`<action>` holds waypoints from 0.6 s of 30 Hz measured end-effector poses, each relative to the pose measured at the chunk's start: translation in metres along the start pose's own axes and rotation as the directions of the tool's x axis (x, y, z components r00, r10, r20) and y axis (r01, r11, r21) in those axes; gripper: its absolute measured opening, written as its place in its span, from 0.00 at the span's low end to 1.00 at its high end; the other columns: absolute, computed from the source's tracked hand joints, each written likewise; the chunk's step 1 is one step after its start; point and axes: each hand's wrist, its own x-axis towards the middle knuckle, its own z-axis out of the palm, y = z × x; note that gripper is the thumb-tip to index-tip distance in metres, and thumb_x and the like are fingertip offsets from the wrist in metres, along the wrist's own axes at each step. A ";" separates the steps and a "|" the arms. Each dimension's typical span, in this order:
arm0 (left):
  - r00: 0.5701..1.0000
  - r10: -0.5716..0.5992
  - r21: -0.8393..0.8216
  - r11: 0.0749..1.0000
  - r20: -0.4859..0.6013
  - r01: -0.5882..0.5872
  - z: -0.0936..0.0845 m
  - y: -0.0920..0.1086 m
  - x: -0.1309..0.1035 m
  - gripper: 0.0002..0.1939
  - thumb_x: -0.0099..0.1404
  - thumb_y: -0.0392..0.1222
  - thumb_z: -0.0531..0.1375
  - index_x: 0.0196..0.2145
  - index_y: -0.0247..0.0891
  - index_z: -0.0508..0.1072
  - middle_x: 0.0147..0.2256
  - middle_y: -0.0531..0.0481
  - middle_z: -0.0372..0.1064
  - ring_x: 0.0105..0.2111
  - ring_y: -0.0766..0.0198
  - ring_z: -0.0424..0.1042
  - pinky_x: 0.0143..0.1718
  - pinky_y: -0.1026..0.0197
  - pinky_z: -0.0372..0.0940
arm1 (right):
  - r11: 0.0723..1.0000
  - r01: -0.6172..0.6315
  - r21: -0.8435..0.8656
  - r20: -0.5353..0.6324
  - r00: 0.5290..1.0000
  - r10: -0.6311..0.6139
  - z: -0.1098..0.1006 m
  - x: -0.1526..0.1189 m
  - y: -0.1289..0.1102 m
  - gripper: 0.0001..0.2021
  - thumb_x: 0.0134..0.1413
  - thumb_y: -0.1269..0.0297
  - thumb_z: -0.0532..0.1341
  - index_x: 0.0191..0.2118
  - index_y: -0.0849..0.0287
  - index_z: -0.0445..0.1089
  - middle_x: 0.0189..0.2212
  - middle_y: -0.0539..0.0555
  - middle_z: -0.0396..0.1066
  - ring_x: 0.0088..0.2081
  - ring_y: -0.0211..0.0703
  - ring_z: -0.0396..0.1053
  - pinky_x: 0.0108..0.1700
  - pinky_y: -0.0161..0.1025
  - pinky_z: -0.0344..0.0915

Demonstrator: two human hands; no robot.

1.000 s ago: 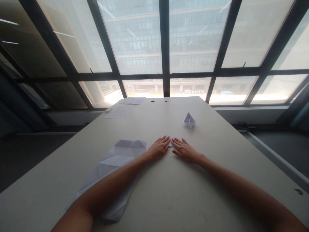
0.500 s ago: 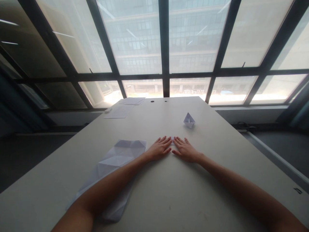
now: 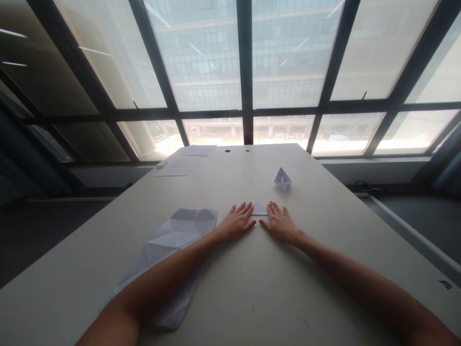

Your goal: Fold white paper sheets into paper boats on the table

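A small folded piece of white paper (image 3: 260, 209) lies flat on the white table (image 3: 230, 293). My left hand (image 3: 237, 222) rests open at its left side, with the fingertips on or against the paper's edge. On its right side my right hand (image 3: 280, 223) lies flat, fingers stretched out over the paper's right end. Parts of the paper are hidden under the fingers. Beyond my right hand stands a folded paper boat (image 3: 283, 179). Under and beside my left forearm is a large creased sheet of paper (image 3: 180, 235).
Several flat white sheets (image 3: 175, 167) lie at the table's far left corner. A small dark round hole (image 3: 227, 151) shows near the far edge. Large windows with dark frames (image 3: 247, 72) rise behind the table. A small dark mark (image 3: 445, 284) is near the right edge.
My right hand has slid to the right, away from my left hand. The gap between the hands has widened, and more of the folded paper shows. My left hand has barely moved.
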 end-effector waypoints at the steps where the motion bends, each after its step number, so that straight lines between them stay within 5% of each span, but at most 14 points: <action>1: 1.000 0.000 -0.001 1.000 -0.001 0.000 0.000 0.000 0.000 0.36 0.72 0.62 0.38 0.69 0.39 0.45 0.69 0.44 0.38 0.68 0.51 0.37 0.65 0.43 0.37 | 1.000 0.027 0.005 -0.015 1.000 -0.027 -0.001 -0.001 -0.001 0.42 0.63 0.40 0.37 0.69 0.72 0.41 0.69 0.68 0.37 0.69 0.56 0.34 0.66 0.60 0.33; 7: 1.000 0.003 -0.006 1.000 0.010 -0.003 0.000 0.000 -0.001 0.37 0.72 0.63 0.39 0.69 0.39 0.43 0.69 0.43 0.37 0.68 0.51 0.36 0.65 0.43 0.36 | 0.931 0.364 0.005 -0.061 0.930 -0.363 -0.015 -0.004 -0.004 0.35 0.67 0.45 0.39 0.70 0.63 0.40 0.69 0.60 0.39 0.70 0.48 0.34 0.68 0.54 0.33; 18: 0.999 -0.048 -0.028 0.998 -0.004 0.048 0.000 0.002 -0.002 0.35 0.72 0.63 0.38 0.69 0.45 0.44 0.69 0.47 0.39 0.68 0.49 0.36 0.65 0.41 0.37 | 0.943 0.330 0.025 -0.007 0.944 -0.330 -0.017 -0.003 -0.003 0.33 0.67 0.46 0.39 0.69 0.62 0.45 0.68 0.61 0.45 0.69 0.50 0.42 0.67 0.57 0.38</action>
